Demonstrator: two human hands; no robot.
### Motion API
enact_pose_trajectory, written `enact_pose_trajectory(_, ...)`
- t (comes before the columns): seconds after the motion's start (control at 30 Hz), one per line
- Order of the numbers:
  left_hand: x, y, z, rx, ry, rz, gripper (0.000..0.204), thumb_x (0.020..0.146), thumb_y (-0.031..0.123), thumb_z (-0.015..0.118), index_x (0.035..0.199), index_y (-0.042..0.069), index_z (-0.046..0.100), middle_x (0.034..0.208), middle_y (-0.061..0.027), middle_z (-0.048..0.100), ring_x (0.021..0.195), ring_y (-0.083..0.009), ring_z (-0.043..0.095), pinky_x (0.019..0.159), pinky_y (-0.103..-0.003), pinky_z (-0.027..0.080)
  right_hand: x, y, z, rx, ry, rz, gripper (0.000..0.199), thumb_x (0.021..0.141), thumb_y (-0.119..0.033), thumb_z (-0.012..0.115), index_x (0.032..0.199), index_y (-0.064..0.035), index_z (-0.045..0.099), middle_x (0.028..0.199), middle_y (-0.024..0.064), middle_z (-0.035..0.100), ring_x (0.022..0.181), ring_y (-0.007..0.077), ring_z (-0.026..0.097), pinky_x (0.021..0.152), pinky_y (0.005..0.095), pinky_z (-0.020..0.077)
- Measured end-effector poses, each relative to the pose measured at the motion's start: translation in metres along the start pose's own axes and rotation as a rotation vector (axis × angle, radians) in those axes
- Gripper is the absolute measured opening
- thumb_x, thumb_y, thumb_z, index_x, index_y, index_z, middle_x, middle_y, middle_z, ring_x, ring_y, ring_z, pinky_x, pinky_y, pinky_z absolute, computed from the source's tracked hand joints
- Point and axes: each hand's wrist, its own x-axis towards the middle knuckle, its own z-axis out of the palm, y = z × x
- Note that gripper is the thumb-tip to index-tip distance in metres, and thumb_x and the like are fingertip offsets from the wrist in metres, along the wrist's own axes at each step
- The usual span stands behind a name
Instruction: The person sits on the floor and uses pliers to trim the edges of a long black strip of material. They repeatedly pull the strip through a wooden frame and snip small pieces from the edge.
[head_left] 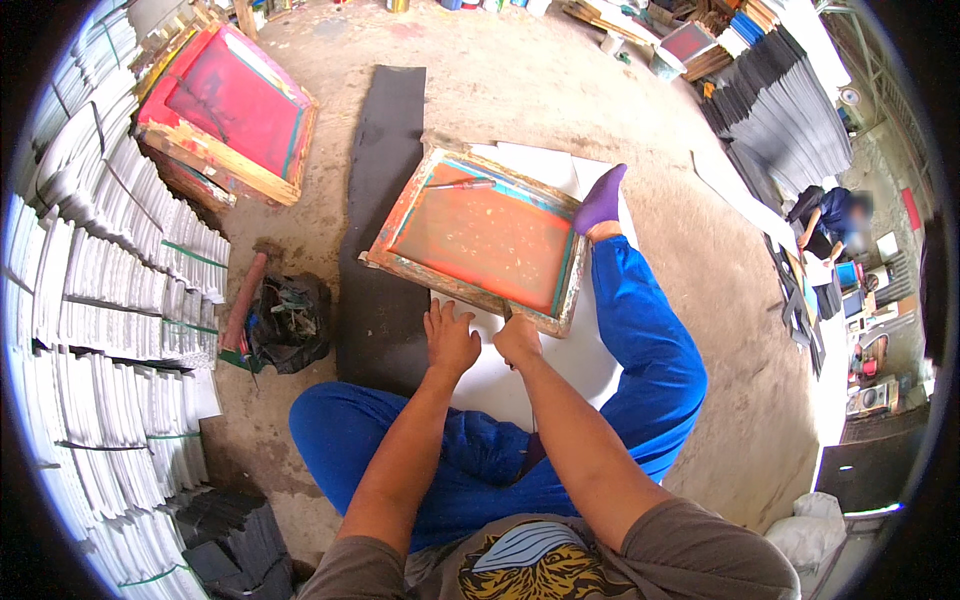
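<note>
A wooden screen-printing frame (575, 290) with orange mesh lies tilted before me, over white sheets (480, 325) on the floor. My left hand (453, 338) rests with fingers spread by its near edge, on the white sheet. Closed in a fist, my right hand (517, 341) grips a slim dark tool (507, 311) whose end points at the frame's near side. The tool is mostly hidden by my fingers, so its kind is unclear. On the upper part of the mesh lies a thin tool with a reddish handle (470, 184). My foot in a purple sock (600, 200) touches the frame's right corner.
A long black sheet (380, 200) lies left of the frame. Beside it are a black plastic bag (288, 322) and a hammer-like tool (245, 305). Tall stacks of white sheets (120, 300) line the left, near a red-meshed frame (230, 95). Another person (840, 220) sits far right.
</note>
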Motion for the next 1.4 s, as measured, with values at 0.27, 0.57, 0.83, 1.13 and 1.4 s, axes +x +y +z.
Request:
enact_pose_trajectory(0.27, 0.0, -0.005, -0.003, -0.029, 0.093, 0.03, 0.036, 0.082, 0.02, 0.071, 0.117, 0.011, 0.07, 0.138, -0.0195, 0.053, 0.137, -0.0423, 0.038, 0.114, -0.057, 0.03, -0.004, 0.01, 0.008, 0.232, -0.023, 0.025, 0.019, 0.083, -0.008, 0.058, 0.094, 0.0053, 0.064, 0.071, 0.0185, 0.07, 0.056, 0.0271, 0.071, 0.044, 0.0396, 0.0559)
enact_pose_trajectory(0.57, 0.001, -0.015, 0.0, -0.216, 0.161, 0.0, 0.025, 0.086, 0.023, 0.071, 0.105, 0.008, 0.073, 0.106, -0.014, 0.071, 0.104, -0.036, 0.062, 0.091, -0.047, 0.049, 0.005, 0.049, -0.002, 0.215, -0.225, -0.176, 0.019, 0.087, -0.014, 0.066, 0.089, 0.0044, 0.061, 0.067, 0.0133, 0.067, 0.053, 0.0223, 0.068, 0.047, 0.0361, 0.0545)
enact_pose_trajectory(0.83, 0.002, -0.012, 0.002, -0.209, 0.101, -0.053, 0.023, 0.087, 0.024, 0.071, 0.104, 0.009, 0.076, 0.107, -0.0129, 0.072, 0.105, -0.035, 0.063, 0.092, -0.047, 0.05, 0.039, 0.043, -0.033, -0.165, -0.126, -0.481, 0.033, 0.091, -0.02, 0.063, 0.09, 0.0128, 0.061, 0.069, 0.0191, 0.067, 0.056, 0.0303, 0.07, 0.045, 0.0432, 0.0577)
enact_pose_trajectory(1.13, 0.002, -0.009, -0.005, -0.249, 0.099, -0.074, 0.022, 0.087, 0.025, 0.07, 0.103, 0.01, 0.076, 0.106, -0.0118, 0.072, 0.105, -0.0343, 0.063, 0.093, -0.047, 0.05, 0.039, 0.019, -0.04, -0.282, -0.253, -0.292, 0.024, 0.078, -0.009, 0.057, 0.085, 0.0102, 0.069, 0.08, 0.0276, 0.069, 0.073, 0.0379, 0.072, 0.067, 0.0474, 0.0568)
enact_pose_trajectory(1.4, 0.005, -0.009, 0.002, -0.275, 0.128, -0.068, 0.021, 0.087, 0.025, 0.07, 0.102, 0.011, 0.076, 0.106, -0.0125, 0.072, 0.106, -0.035, 0.062, 0.093, -0.048, 0.049, 0.015, 0.014, -0.022, -0.096, -0.131, -0.226, 0.013, 0.079, 0.001, 0.054, 0.074, 0.01, 0.063, 0.061, 0.0189, 0.065, 0.048, 0.0288, 0.066, 0.04, 0.0425, 0.0512)
